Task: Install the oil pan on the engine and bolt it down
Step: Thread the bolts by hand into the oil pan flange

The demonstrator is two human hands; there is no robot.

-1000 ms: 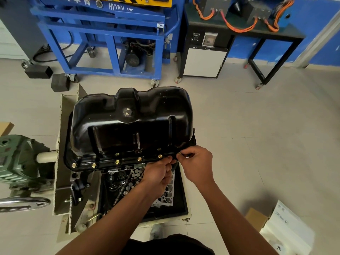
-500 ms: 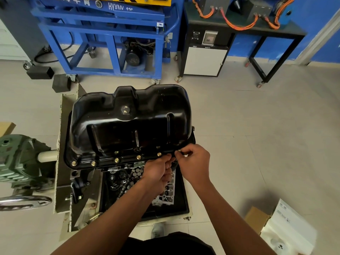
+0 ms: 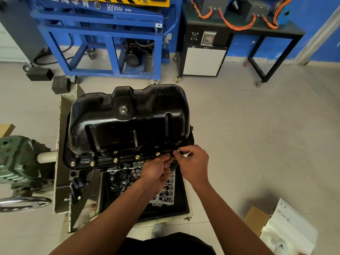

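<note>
Two bare forearms reach in from the bottom edge. Left hand (image 3: pixel 156 172) curls at the near flange (image 3: pixel 104 162), prob. steadying; can't tell if it grips anything. Right hand (image 3: pixel 194 162) pinches a brass bolt (image 3: pixel 177 150) at the flange's right corner, likely hand-threading it. Five seated bolts (image 3: pixel 115 160) line the flange to the left. Black oil pan (image 3: pixel 128 126) sits on the engine. Bare floor (image 3: pixel 257 153) at right gives elbow room; green gearbox (image 3: pixel 18 159) crowds the left.

Workshop: engine stand (image 3: pixel 25 162), blue equipment frame (image 3: pixel 103 39)

Bolt (image 3: pixel 177 150) mostly hidden within right grip (image 3: pixel 193 162)
</note>
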